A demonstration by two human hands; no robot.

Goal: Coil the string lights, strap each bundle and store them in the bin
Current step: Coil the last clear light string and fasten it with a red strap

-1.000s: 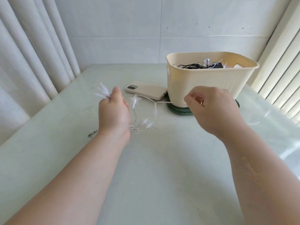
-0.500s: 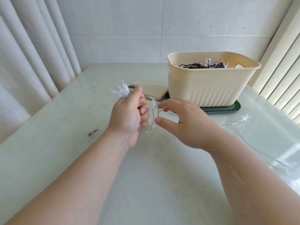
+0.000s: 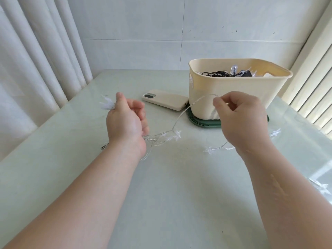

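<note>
left hand: the left hand (image 3: 125, 121) was held above the table, clenched round a gathered part of the clear-wire string lights with translucent star-shaped bulbs (image 3: 181, 115); a tuft of stars stuck out beside the thumb, and loose loops hung below the wrist.
right hand: the right hand (image 3: 240, 115) was raised in front of the bin and pinched the wire between thumb and forefinger, the other fingers curled in.
string lights: one strand ran taut from the right hand's pinch down to a cluster of stars near the left wrist; the rest trailed over the table under the right forearm and off toward the right edge, with single stars lying along it.
bin: the cream rectangular plastic bin (image 3: 233, 90) stood upright at the far right of the table on a dark green flat lid (image 3: 203, 123); a black-wired bundle of lights (image 3: 217, 74) showed above its rim.
table: the pale green glossy table (image 3: 161, 194) also bore a beige-cased phone (image 3: 166, 101), face down just left of the bin, and a small metal clip (image 3: 103, 147) beside the left wrist.
surroundings: white pleated curtain (image 3: 36, 60) on the left, cream vertical blinds (image 3: 312, 87) on the right.
</note>
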